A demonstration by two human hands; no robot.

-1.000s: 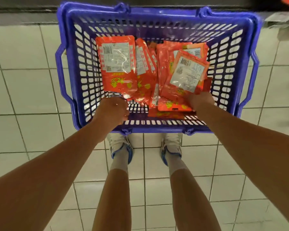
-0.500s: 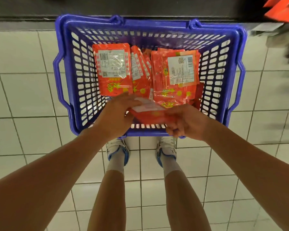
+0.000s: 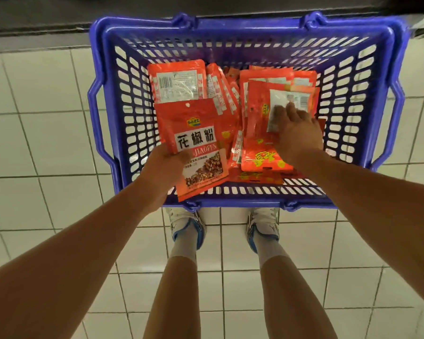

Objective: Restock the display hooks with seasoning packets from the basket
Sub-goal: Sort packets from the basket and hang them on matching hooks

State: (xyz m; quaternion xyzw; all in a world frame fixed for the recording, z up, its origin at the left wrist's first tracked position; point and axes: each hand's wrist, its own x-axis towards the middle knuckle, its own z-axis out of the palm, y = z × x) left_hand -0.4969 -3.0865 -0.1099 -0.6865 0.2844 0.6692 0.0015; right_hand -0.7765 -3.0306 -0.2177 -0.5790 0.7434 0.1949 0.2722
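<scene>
Looking down from the head camera onto a blue basket (image 3: 348,113) set on white floor tiles (image 3: 39,133), close in front of two white shoes (image 3: 189,228).

Left hand (image 3: 165,167) gripping a red packet (image 3: 194,143) by its lower left edge, fingers hidden behind it, thumb curled over the printed face. Packet held face up and tilted slightly, hang hole at the top, white label with black characters across the middle, a picture of brown spice below. Lower corner of it overlapping the near rim of the basket; upper edge overlapping another packet (image 3: 176,81) lying back side up, barcode showing, in the far left part of the basket.

Right hand (image 3: 296,130) reaching into the right half of the basket, palm down, fingers spread and only loosely bent, fingertips (image 3: 290,106) resting on the pale panel of the top packet of a pile (image 3: 260,133). Cannot tell whether any finger hooks under an edge; nothing plainly pinched.

Pile made of many red packets, overlapping and slanted, some on edge between the two halves, filling the basket bottom from the far wall to the near wall. Side handles folded down outside the long walls.

Beyond the far rim, a dark strip of shelf base (image 3: 59,23). Bare forearms and bare legs entering from the bottom of the view.
</scene>
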